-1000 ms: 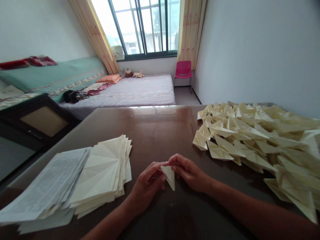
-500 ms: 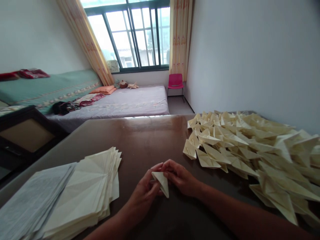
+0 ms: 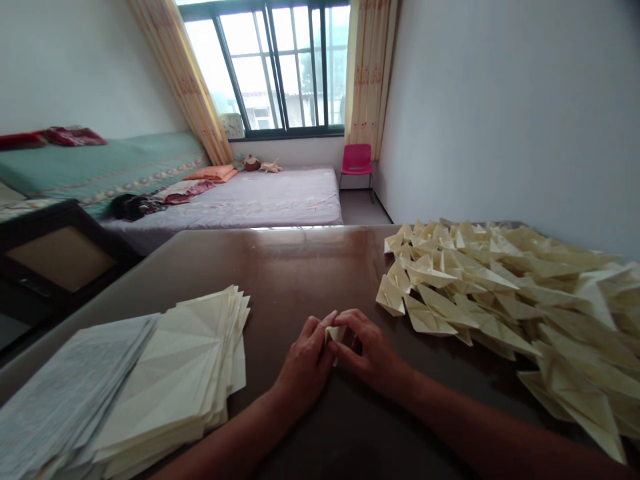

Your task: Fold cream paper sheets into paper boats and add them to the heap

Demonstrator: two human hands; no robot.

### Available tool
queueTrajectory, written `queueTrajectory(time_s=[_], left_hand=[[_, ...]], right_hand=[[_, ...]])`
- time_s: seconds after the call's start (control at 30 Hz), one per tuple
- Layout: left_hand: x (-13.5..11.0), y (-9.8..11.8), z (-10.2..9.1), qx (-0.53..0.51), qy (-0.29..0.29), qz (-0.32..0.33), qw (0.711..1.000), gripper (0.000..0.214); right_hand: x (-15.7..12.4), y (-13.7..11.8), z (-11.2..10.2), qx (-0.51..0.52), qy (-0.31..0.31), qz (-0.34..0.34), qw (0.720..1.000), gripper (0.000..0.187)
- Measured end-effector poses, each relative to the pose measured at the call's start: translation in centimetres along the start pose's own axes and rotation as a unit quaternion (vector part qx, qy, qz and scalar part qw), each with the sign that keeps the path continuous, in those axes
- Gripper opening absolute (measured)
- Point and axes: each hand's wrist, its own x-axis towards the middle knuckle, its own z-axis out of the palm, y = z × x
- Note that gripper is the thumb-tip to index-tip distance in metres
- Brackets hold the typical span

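Both hands meet over the dark brown table (image 3: 300, 267) near its front middle. My left hand (image 3: 305, 363) and my right hand (image 3: 370, 353) pinch a small folded piece of cream paper (image 3: 336, 333) between their fingertips. Most of that paper is hidden by the fingers; only a small corner shows. It sits low, close to the tabletop. A stack of flat cream sheets (image 3: 185, 367) lies to the left of my left hand. A large heap of folded paper shapes (image 3: 500, 293) spreads to the right of my right hand.
Printed grey sheets (image 3: 65, 393) lie at the far left of the table. Beyond the table are a bed (image 3: 260, 193), a pink chair (image 3: 356, 160) by the window, and a dark cabinet (image 3: 50, 253) at the left.
The folded paper has gone from standing up with its point down to being pressed low and mostly covered by my fingers. My head view rose, then dropped slightly.
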Motion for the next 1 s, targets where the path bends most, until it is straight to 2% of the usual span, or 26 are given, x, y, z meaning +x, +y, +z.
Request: queueTrajectory(time_s=[0.07, 0.23, 0.33, 0.5, 0.63, 0.77, 1.0], left_hand=[[0.0, 0.0, 0.2, 0.011, -0.003, 0.002, 1.0, 0.05], [-0.1, 0.4, 0.5, 0.032, -0.001, 0.021, 0.999, 0.049], [-0.1, 0.6, 0.5, 0.045, -0.006, 0.021, 0.999, 0.051], [0.2, 1.0, 0.1, 0.073, -0.001, 0.002, 0.997, 0.052], [0.6, 1.0, -0.6, 0.07, 0.001, -0.026, 0.997, 0.038], [0.7, 0.8, -1.2, 0.111, -0.024, -0.033, 0.993, 0.018], [0.3, 0.6, -2.8, 0.175, -0.096, 0.021, 0.98, 0.009]], right_hand=[[-0.1, 0.2, 0.1, -0.01, -0.002, -0.002, 1.0, 0.02], [-0.2, 0.5, 0.4, -0.063, 0.005, -0.044, 0.997, 0.027], [-0.1, 0.7, 0.3, -0.071, 0.003, -0.06, 0.996, 0.021], [0.3, 1.1, 0.0, -0.051, 0.005, -0.055, 0.997, 0.023], [0.2, 1.4, 0.0, -0.05, 0.019, -0.032, 0.998, 0.026], [0.2, 1.7, 0.0, -0.049, 0.0, -0.028, 0.998, 0.025], [0.5, 1.5, -1.7, -0.08, -0.077, -0.059, 0.992, 0.02]])
